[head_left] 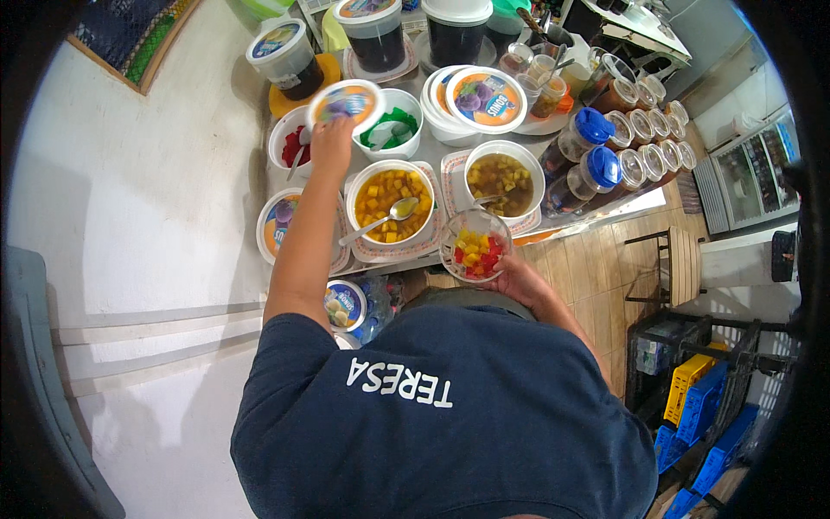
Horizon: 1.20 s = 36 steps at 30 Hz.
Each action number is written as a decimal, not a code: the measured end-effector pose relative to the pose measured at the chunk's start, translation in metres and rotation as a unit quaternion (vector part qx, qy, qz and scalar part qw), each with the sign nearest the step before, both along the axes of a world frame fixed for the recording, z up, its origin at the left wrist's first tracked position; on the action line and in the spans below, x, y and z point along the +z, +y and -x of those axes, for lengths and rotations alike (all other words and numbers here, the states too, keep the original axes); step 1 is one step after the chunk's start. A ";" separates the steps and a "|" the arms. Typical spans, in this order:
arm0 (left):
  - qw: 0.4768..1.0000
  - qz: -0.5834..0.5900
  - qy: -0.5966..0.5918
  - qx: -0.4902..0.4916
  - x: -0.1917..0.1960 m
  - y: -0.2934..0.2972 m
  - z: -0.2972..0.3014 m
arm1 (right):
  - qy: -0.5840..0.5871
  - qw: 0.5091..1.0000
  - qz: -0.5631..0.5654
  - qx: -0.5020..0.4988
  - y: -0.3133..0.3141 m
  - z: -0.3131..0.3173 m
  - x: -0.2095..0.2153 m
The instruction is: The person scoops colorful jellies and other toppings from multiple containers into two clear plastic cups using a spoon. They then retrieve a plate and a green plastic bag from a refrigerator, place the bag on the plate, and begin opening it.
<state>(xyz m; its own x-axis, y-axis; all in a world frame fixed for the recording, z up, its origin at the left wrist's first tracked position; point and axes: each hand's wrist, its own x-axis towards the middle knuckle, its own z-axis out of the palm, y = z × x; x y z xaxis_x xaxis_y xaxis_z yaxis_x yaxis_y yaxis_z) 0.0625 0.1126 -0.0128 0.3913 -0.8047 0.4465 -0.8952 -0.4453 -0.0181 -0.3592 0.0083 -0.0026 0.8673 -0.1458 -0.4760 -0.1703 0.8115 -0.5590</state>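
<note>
My left hand (332, 138) grips a round white lid (347, 102) with a printed purple label. It is held over the rims of a white tub of red jelly (289, 147) and a white tub of green jelly (398, 121), each with a spoon inside. In my right hand (512, 278) is a clear bowl (450, 256) holding yellow and red pieces, close to the table's front edge. A tub of yellow cubes in syrup (391, 186) with a spoon (380, 221) across it stands between my arms. Beside it, a tub of green-brown cubes (500, 177) has a spoon too.
Stacked lids (486, 99) lie behind the tubs, with dark-filled lidded buckets (378, 43) farther back. Blue-lidded pitchers (596, 169) and several jars (644, 130) line the right side. Another lid (278, 221) lies at left. A wooden chair (681, 266) stands on the floor to the right.
</note>
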 end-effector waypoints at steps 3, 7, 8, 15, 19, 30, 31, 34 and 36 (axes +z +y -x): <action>0.989 -0.020 -0.058 0.133 0.010 0.011 0.001 | -0.012 1.000 -0.002 0.005 -0.001 0.000 -0.002; 0.951 -0.147 0.051 0.268 0.016 0.009 -0.006 | -0.007 1.000 -0.020 0.006 -0.002 0.001 -0.009; 0.938 -0.174 0.078 0.290 0.015 0.002 -0.005 | -0.010 1.000 -0.023 0.010 -0.003 0.000 -0.010; 0.928 -0.215 0.267 0.144 -0.013 -0.087 0.026 | -0.012 1.000 -0.027 0.006 0.001 -0.006 -0.012; 0.921 -0.230 0.260 0.176 -0.002 -0.093 0.018 | 0.010 1.000 -0.008 -0.004 0.000 0.001 -0.008; 0.965 -0.195 0.162 0.067 0.000 -0.090 0.017 | -0.028 0.999 -0.015 -0.006 -0.006 0.010 -0.015; 0.959 -0.225 0.158 0.075 0.004 -0.089 0.012 | -0.028 0.999 -0.019 -0.005 -0.007 0.009 -0.017; 0.953 -0.238 0.131 0.131 0.014 -0.079 0.009 | -0.024 1.000 -0.019 0.000 -0.007 0.009 -0.017; 0.940 -0.243 0.145 0.190 0.019 -0.074 0.011 | -0.025 1.000 -0.011 -0.001 -0.008 0.008 -0.015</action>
<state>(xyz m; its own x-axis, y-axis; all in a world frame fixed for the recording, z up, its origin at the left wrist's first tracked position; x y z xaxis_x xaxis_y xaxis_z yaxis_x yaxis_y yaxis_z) 0.0518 0.0381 0.0057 0.7400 -0.6640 -0.1078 -0.6722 -0.7359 -0.0815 -0.3674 0.0005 -0.0180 0.8896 -0.1375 -0.4356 -0.1410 0.8243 -0.5482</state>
